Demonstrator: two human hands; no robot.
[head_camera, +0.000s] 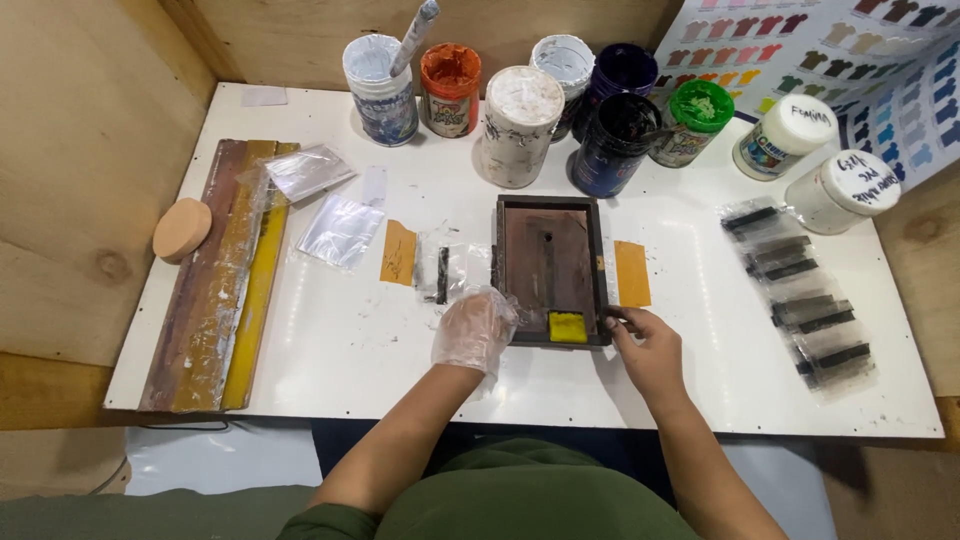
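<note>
Small dark frame with brown mesh, yellow blob at its near edge. Gloved left hand grips its near-left corner; right hand pinches the near-right corner. Open ink jars stand far.

jars behind frame — squeegees far left.

counter white, black-smudged | frame dark brown, yellow block at its 6 o'clock | tape patches orange at 3 and 9 o'clock | left hand in clear glove | right hand bare | jars at 12 o'clock: orange, green, dark blue, white | plank brown and yellow at 9 o'clock | strips black at 3 o'clock
</note>
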